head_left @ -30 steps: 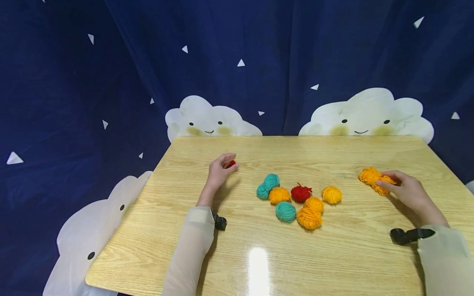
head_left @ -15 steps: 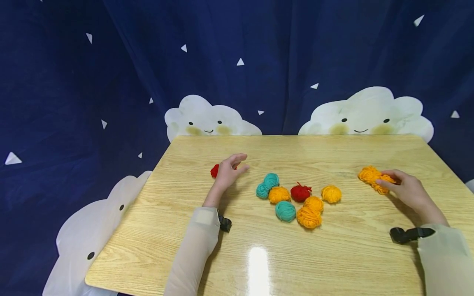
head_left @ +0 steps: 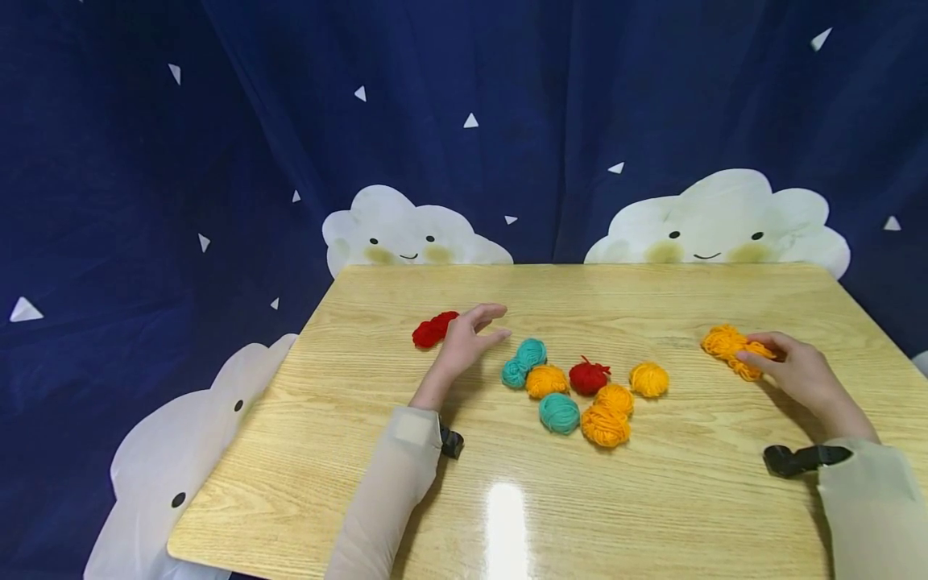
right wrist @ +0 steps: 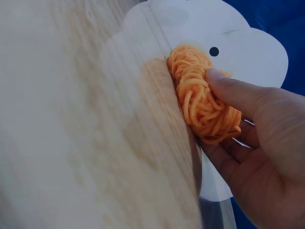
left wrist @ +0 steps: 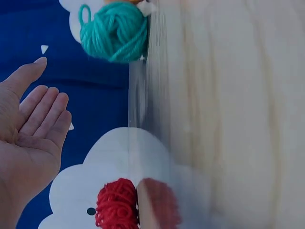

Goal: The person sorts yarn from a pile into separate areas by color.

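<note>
My left hand (head_left: 467,342) hovers with parted, relaxed fingers between the red yarn (head_left: 435,330) and a pair of teal yarn balls (head_left: 525,364). It holds nothing; the left wrist view shows its bare palm, with a teal yarn ball (left wrist: 114,31) beyond the thumb and red yarn (left wrist: 117,205) below. On the right side of the table, my right hand (head_left: 801,374) grips loosely wound orange yarn (head_left: 725,345). In the right wrist view, the thumb lies on top of that orange yarn (right wrist: 205,102), the other fingers partly hidden behind it.
Mid-table lie more yarn balls: an orange one (head_left: 547,382), a teal one (head_left: 559,414), a red one (head_left: 590,377), a yellow-orange one (head_left: 648,380) and an orange pair (head_left: 607,419). A dark blue curtain (head_left: 464,121) with cloud shapes hangs behind the wooden table (head_left: 304,483).
My left hand has let go of the red yarn, which now shows on the table, and has moved right toward the teal balls. The right hand has stayed put.
</note>
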Demonstrator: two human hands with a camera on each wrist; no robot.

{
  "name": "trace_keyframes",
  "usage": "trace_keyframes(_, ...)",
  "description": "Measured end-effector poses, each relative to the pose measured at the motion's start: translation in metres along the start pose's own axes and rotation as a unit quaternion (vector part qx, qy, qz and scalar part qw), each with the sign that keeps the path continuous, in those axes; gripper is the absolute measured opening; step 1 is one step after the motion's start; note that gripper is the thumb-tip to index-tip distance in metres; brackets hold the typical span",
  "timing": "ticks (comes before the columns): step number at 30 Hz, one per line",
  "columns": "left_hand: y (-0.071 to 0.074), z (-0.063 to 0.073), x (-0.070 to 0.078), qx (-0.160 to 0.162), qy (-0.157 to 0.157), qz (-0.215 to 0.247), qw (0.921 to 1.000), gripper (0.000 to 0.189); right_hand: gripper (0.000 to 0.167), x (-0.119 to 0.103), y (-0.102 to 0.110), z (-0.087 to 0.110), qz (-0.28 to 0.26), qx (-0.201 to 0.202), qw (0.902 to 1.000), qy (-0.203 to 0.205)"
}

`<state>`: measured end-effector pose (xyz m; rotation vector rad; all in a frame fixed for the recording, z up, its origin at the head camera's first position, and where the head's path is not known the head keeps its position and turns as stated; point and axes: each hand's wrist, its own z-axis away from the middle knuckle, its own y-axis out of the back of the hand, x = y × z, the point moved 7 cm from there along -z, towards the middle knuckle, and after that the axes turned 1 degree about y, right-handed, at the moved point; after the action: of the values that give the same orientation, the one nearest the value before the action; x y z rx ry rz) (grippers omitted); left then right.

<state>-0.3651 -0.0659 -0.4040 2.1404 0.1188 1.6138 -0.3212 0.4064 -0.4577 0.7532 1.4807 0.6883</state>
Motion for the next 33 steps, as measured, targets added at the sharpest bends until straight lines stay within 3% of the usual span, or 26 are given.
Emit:
trace_keyframes(10,-0.02,-0.001,0.007,-0.021,-0.016,-0.026,0.9993,0.045,0.069,0.0,0.0,0.001,-0.004,-0.002,1.0,-0.002)
trace_keyframes(20,-0.041,-0.001,0.014,-0.055,-0.017,-0.015,0.9983,0.046,0.069,0.003,-0.001,-0.001,-0.004,0.001,1.0,-0.004)
trace_keyframes(33,-0.063,0.0,0.027,-0.079,-0.039,-0.061,0.9943,0.044,0.068,0.002,-0.001,0.0,-0.011,0.004,0.9999,-0.003)
